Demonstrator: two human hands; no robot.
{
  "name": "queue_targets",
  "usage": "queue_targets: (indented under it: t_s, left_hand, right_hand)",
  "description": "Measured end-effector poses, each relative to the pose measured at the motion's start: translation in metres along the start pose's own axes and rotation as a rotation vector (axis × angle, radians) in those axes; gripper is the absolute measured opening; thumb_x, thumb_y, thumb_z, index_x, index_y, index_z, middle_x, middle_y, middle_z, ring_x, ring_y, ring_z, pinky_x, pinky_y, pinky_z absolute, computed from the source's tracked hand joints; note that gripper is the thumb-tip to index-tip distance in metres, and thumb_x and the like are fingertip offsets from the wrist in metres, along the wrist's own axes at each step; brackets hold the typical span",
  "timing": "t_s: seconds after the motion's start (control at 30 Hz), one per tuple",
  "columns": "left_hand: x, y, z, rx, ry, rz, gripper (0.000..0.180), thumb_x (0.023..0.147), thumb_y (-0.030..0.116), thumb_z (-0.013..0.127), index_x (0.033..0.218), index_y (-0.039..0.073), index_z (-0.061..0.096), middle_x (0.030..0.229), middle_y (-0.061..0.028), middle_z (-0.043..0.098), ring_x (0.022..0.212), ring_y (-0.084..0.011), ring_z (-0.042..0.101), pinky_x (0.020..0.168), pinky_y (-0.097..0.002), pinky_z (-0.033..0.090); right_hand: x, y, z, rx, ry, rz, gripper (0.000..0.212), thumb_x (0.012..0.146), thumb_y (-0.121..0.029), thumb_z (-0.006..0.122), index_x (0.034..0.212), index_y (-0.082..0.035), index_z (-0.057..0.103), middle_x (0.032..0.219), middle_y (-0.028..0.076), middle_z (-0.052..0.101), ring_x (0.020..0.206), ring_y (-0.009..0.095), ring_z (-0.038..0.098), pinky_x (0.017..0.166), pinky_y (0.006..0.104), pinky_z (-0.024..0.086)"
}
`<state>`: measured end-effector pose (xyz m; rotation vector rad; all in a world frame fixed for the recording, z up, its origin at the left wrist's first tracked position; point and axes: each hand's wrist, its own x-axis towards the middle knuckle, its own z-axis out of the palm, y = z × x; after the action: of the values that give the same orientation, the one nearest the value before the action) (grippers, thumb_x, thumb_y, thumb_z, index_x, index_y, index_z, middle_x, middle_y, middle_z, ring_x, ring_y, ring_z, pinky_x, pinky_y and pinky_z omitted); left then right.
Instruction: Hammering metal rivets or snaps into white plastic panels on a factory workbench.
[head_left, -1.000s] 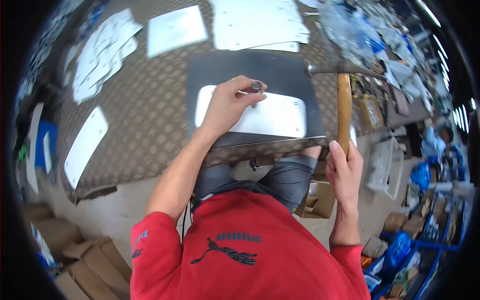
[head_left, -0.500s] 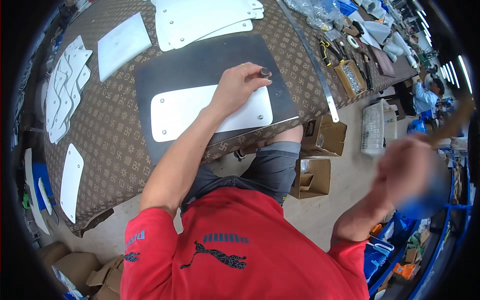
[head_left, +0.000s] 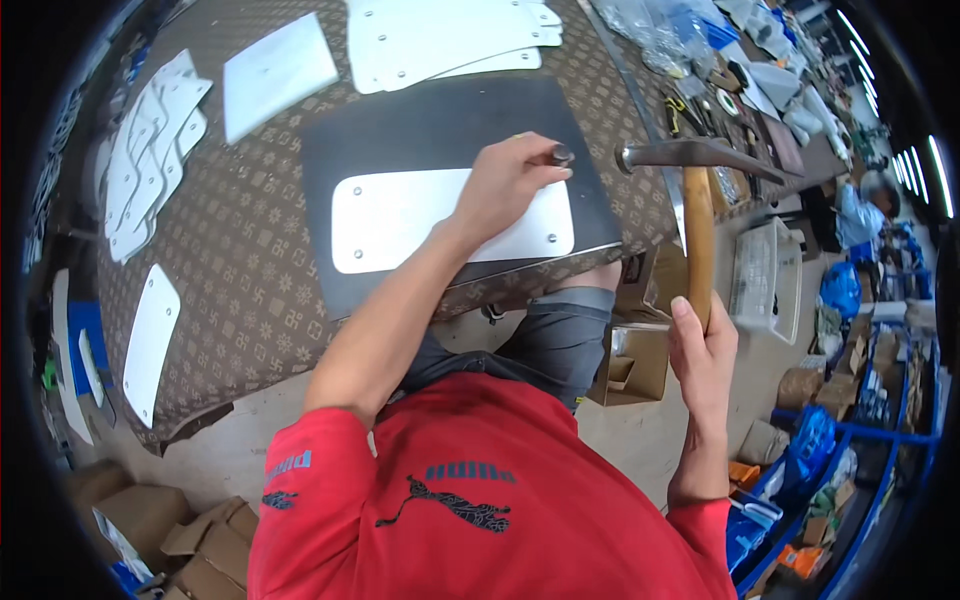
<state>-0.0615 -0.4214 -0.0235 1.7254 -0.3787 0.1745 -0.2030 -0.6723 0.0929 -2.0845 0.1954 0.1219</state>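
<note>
My left hand is closed round a short dark metal punch, which it holds over the far right corner of a white panel. That panel is flat, with rounded corners and metal snap studs at the corners that show; the fourth corner is hidden behind my fingers. It lies on a dark mat near the table's edge. My right hand grips a hammer by its wooden handle. The steel head is raised to the right of the punch, apart from it.
White studded panels are piled beyond the mat, with more panels at the left. A white sheet lies between them. Tools and a small box of metal parts sit at the right. Cardboard boxes and a white basket stand below.
My right hand has swung the hammer inward from the far right, toward the table. My left hand keeps the punch at the panel's corner. The whole view has shifted slightly.
</note>
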Motion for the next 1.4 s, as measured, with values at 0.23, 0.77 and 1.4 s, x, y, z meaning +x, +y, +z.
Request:
queue_targets:
  t_s: [0.23, 0.77, 1.4]
  left_hand:
    - [-0.03, 0.033, 0.007, -0.314, -0.156, -0.215, 0.017, 0.09, 0.0, 0.069, 0.106, 0.0, 0.072, 0.095, -0.0056, 0.068, 0.085, -0.0147, 0.064, 0.079, -0.0296, 0.052]
    - [-0.04, 0.017, 0.017, 0.01, -0.117, -0.001, 0.018, 0.09, 0.012, 0.071, 0.101, -0.002, 0.066, 0.093, -0.0094, 0.068, 0.082, -0.0185, 0.065, 0.077, -0.0312, 0.052]
    - [-0.075, 0.029, -0.164, 0.785, -0.046, -0.436, 0.059, 0.077, 0.017, 0.084, 0.127, -0.006, 0.062, 0.111, -0.0187, 0.065, 0.112, -0.0332, 0.063, 0.096, -0.0378, 0.048]
  right_hand:
    - [-0.028, -0.013, -0.017, 0.162, 0.154, -0.069, 0.019, 0.102, -0.022, 0.061, 0.094, -0.007, 0.052, 0.063, -0.007, 0.043, 0.047, 0.001, 0.034, 0.04, 0.019, 0.025]
    - [-0.028, 0.029, -0.004, -0.224, -0.024, -0.015, 0.02, 0.105, -0.025, 0.056, 0.091, -0.011, 0.054, 0.063, -0.006, 0.045, 0.045, 0.004, 0.037, 0.039, 0.0232, 0.029]
    - [0.095, 0.073, 0.051, 0.627, 0.072, 0.238, 0.027, 0.103, -0.023, 0.06, 0.084, -0.015, 0.042, 0.062, -0.008, 0.038, 0.042, 0.0, 0.03, 0.035, 0.0203, 0.02]
